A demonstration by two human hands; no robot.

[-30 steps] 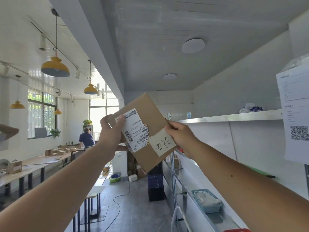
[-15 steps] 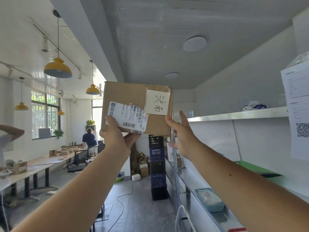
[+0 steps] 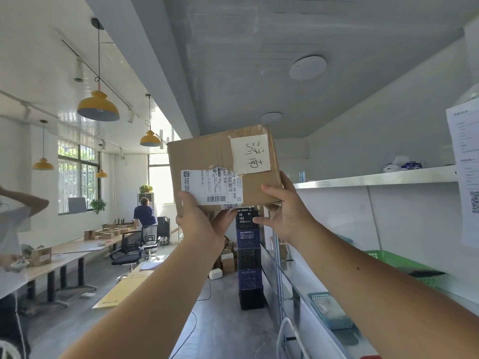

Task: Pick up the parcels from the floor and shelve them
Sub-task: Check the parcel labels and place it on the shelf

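Observation:
I hold a brown cardboard parcel (image 3: 204, 159) up in front of me at head height, its flat face toward me. It carries a white shipping label with barcodes and a cream note with handwriting. My left hand (image 3: 199, 221) grips its lower left edge from below. My right hand (image 3: 287, 213) supports its lower right corner, fingers spread under it. The white metal shelving (image 3: 375, 177) runs along the right wall, its top shelf level with the parcel's bottom edge and to its right.
A stack of blue and black crates (image 3: 248, 257) stands in the aisle behind the parcel. A green basket (image 3: 399, 265) and a teal basket (image 3: 329, 309) sit on lower shelves. Tables, chairs and two people are at the left. A paper sheet (image 3: 466, 177) hangs at the right.
The parcel turned from tilted to level with its face toward me, then shifted right toward the shelving. My right hand moved from its side edge to under its lower right corner.

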